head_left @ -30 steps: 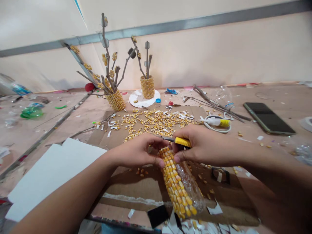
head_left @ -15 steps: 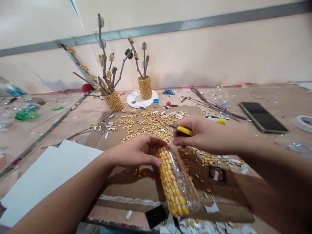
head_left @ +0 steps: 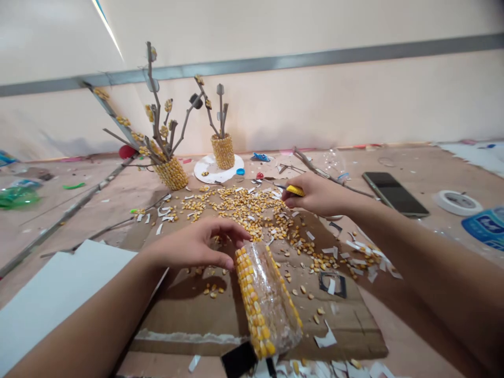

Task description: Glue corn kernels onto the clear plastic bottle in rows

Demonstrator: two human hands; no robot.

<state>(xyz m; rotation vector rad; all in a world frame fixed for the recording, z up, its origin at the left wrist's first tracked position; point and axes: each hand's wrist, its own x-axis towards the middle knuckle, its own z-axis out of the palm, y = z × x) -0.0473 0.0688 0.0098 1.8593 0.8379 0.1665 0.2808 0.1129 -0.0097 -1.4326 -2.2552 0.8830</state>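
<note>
A clear plastic bottle piece (head_left: 268, 299), partly covered in rows of yellow corn kernels, rests on the cardboard in front of me; a bare clear strip faces up. My left hand (head_left: 205, 241) is beside its far end, thumb and fingers apart and curved near the rim; whether they touch it I cannot tell. Farther right, over the loose corn kernels (head_left: 252, 207), my right hand (head_left: 315, 194) is closed around a small tool with a yellow-and-black handle (head_left: 295, 190) and a thin metal tip pointing left. The fingers hide the rest of the tool.
Two corn-covered vases with twigs, one left (head_left: 171, 174) and one (head_left: 223, 152) on a white disc, stand at the back. A phone (head_left: 394, 193), a tape roll (head_left: 458, 202) and a blue-labelled bottle (head_left: 486, 228) lie right. White paper (head_left: 66, 299) lies left; paper scraps surround the cardboard (head_left: 189, 315).
My right hand has moved away from the bottle piece with the tool. The bottle piece has turned, showing its bare strip more squarely. My left hand's hold looks looser. The view has shifted.
</note>
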